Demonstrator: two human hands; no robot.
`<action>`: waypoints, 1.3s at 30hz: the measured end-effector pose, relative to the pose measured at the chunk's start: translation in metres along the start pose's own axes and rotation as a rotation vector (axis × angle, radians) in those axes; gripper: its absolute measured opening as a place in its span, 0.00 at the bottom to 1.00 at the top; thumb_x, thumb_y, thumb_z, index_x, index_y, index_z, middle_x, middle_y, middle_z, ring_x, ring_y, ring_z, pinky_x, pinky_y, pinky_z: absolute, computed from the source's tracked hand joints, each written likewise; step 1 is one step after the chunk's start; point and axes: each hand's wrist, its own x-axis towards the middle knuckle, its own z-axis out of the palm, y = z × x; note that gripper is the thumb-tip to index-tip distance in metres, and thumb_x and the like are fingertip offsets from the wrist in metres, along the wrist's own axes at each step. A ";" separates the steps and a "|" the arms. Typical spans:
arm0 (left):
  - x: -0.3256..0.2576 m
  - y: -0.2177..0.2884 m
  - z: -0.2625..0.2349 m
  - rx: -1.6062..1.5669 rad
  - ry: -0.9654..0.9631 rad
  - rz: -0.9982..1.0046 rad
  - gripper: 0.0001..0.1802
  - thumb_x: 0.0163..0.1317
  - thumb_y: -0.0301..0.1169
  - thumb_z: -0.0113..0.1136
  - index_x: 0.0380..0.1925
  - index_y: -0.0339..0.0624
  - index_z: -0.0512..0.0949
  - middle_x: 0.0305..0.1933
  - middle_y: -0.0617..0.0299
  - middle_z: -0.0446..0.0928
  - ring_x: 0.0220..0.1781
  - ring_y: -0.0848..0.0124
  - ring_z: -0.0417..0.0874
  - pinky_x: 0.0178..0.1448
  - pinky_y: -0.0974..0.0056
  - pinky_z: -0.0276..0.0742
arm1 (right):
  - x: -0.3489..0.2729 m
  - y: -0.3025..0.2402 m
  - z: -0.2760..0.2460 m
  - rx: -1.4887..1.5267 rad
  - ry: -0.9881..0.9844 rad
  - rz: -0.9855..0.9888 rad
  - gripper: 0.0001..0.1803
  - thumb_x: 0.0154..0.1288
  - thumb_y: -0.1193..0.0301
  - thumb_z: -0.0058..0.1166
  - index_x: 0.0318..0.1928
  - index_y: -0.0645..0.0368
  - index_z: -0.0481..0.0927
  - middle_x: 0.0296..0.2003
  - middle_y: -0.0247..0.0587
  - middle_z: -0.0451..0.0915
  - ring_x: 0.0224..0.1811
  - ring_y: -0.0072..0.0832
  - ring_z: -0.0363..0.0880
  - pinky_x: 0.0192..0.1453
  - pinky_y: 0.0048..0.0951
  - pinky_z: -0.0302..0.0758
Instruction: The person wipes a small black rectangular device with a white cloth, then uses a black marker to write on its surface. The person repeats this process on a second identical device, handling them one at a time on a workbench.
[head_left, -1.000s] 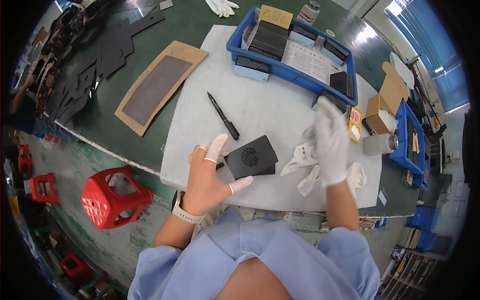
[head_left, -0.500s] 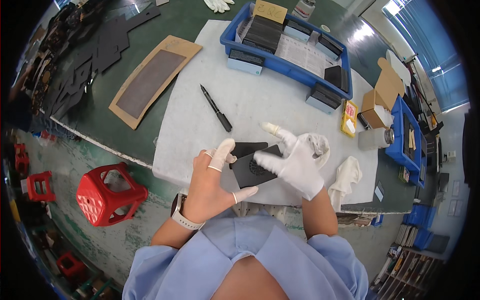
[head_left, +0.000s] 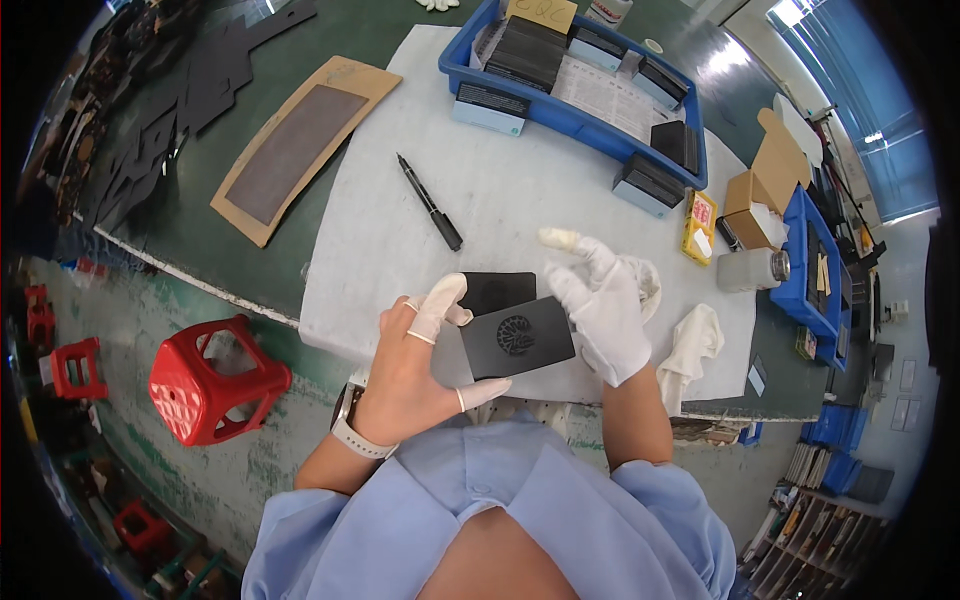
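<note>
A flat black card [head_left: 521,338] with a round embossed emblem is gripped at its left edge by my left hand [head_left: 415,355]. Pale finger cots cover that hand's thumb and some fingertips. Just behind it a second black card [head_left: 500,290] lies partly covered. My right hand [head_left: 610,320], in a white glove with a cot on the index fingertip, is beside the card's right edge. Its index finger and thumb are spread with nothing between them; the other fingers are partly hidden. Farther off, a black pen [head_left: 430,203] rests on the white sheet [head_left: 375,240].
At the far side stands a blue tray [head_left: 575,125] with stacks of black cards. A brown board [head_left: 300,150] lies left, white cloth [head_left: 692,350] right. Also on the right are a yellow box [head_left: 699,228] and a jar [head_left: 748,270]. A red stool [head_left: 215,380] stands left below the table.
My right hand has drawn back to the right off the card's face, uncovering the emblem. My left hand still holds the card and has shifted slightly left.
</note>
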 end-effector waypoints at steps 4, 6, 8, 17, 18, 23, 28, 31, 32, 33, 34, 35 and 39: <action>-0.001 -0.001 -0.003 0.017 0.012 -0.027 0.53 0.34 0.36 0.78 0.63 0.35 0.61 0.42 0.61 0.73 0.42 0.64 0.72 0.51 0.60 0.61 | 0.007 -0.001 -0.010 0.147 0.212 0.064 0.18 0.65 0.71 0.54 0.55 0.59 0.74 0.21 0.24 0.70 0.20 0.09 0.64 0.22 0.14 0.61; -0.003 -0.003 -0.003 0.040 0.023 -0.048 0.53 0.35 0.36 0.78 0.63 0.36 0.61 0.42 0.61 0.73 0.42 0.64 0.72 0.51 0.59 0.61 | 0.002 -0.008 -0.009 -0.009 0.142 0.065 0.18 0.64 0.72 0.54 0.55 0.60 0.74 0.20 0.24 0.70 0.20 0.08 0.64 0.22 0.13 0.60; -0.002 -0.004 -0.003 0.050 0.015 -0.059 0.53 0.35 0.37 0.78 0.64 0.36 0.60 0.42 0.62 0.73 0.43 0.64 0.71 0.52 0.59 0.60 | -0.004 -0.005 -0.005 -0.201 0.074 -0.097 0.19 0.64 0.72 0.54 0.55 0.61 0.73 0.20 0.23 0.69 0.20 0.08 0.64 0.23 0.12 0.60; -0.001 -0.012 0.002 0.055 0.063 0.029 0.57 0.36 0.38 0.78 0.66 0.38 0.56 0.50 0.61 0.74 0.49 0.63 0.69 0.55 0.58 0.59 | -0.010 0.009 0.009 -0.014 0.017 -0.031 0.21 0.63 0.76 0.54 0.57 0.62 0.71 0.21 0.20 0.67 0.21 0.07 0.63 0.25 0.11 0.59; -0.001 -0.013 0.002 0.056 0.046 0.047 0.57 0.36 0.38 0.78 0.67 0.39 0.56 0.51 0.61 0.74 0.49 0.63 0.70 0.56 0.58 0.59 | -0.010 0.009 0.008 -0.026 0.011 -0.033 0.21 0.63 0.76 0.54 0.57 0.62 0.71 0.21 0.20 0.68 0.21 0.07 0.63 0.25 0.11 0.59; -0.006 -0.015 0.007 -0.112 0.123 -0.067 0.55 0.37 0.37 0.78 0.66 0.40 0.57 0.50 0.60 0.76 0.48 0.64 0.70 0.56 0.60 0.61 | -0.009 0.003 0.002 0.079 0.161 -0.016 0.24 0.63 0.76 0.54 0.59 0.65 0.67 0.21 0.23 0.70 0.22 0.09 0.67 0.26 0.14 0.65; -0.003 -0.014 0.011 -0.067 0.171 -0.068 0.55 0.37 0.37 0.78 0.66 0.38 0.56 0.52 0.60 0.76 0.47 0.65 0.69 0.54 0.61 0.63 | -0.017 0.001 0.025 -0.073 0.111 -0.214 0.33 0.56 0.73 0.62 0.60 0.70 0.63 0.23 0.31 0.75 0.25 0.17 0.74 0.30 0.20 0.73; -0.005 -0.013 0.014 -0.071 0.157 -0.074 0.55 0.37 0.37 0.78 0.65 0.38 0.56 0.52 0.59 0.76 0.47 0.65 0.69 0.53 0.62 0.64 | -0.011 0.016 0.023 -0.102 0.047 -0.148 0.37 0.52 0.72 0.66 0.60 0.71 0.63 0.25 0.36 0.77 0.27 0.22 0.77 0.32 0.23 0.75; -0.007 -0.012 0.013 -0.069 0.149 -0.090 0.55 0.38 0.37 0.78 0.65 0.38 0.56 0.52 0.59 0.76 0.47 0.65 0.69 0.52 0.62 0.65 | -0.009 0.011 0.016 -0.247 0.188 -0.150 0.32 0.56 0.74 0.61 0.60 0.69 0.64 0.25 0.37 0.77 0.23 0.21 0.77 0.27 0.21 0.74; -0.008 -0.012 0.013 -0.068 0.141 -0.106 0.54 0.38 0.36 0.78 0.65 0.38 0.57 0.52 0.59 0.77 0.48 0.66 0.69 0.52 0.62 0.65 | -0.007 0.008 0.012 -0.120 0.250 -0.120 0.29 0.58 0.75 0.58 0.60 0.69 0.65 0.24 0.36 0.76 0.21 0.20 0.76 0.24 0.20 0.73; -0.009 -0.013 0.012 -0.093 0.149 -0.111 0.54 0.38 0.36 0.78 0.65 0.38 0.57 0.52 0.58 0.77 0.48 0.66 0.69 0.52 0.62 0.65 | -0.004 0.006 0.009 0.007 0.310 -0.089 0.27 0.60 0.76 0.56 0.59 0.68 0.65 0.23 0.35 0.76 0.19 0.19 0.75 0.21 0.19 0.72; -0.009 -0.014 0.012 -0.120 0.156 -0.115 0.53 0.39 0.36 0.78 0.65 0.38 0.57 0.51 0.58 0.77 0.48 0.66 0.69 0.52 0.63 0.65 | -0.003 0.005 0.005 0.133 0.371 -0.058 0.25 0.62 0.77 0.53 0.59 0.67 0.66 0.21 0.35 0.76 0.17 0.19 0.74 0.19 0.18 0.70; -0.011 -0.016 0.011 -0.145 0.163 -0.124 0.52 0.39 0.35 0.78 0.64 0.37 0.57 0.51 0.58 0.77 0.49 0.66 0.69 0.51 0.63 0.66 | -0.006 0.011 -0.009 0.067 0.289 -0.105 0.18 0.67 0.75 0.47 0.57 0.65 0.69 0.22 0.31 0.73 0.16 0.14 0.68 0.16 0.13 0.66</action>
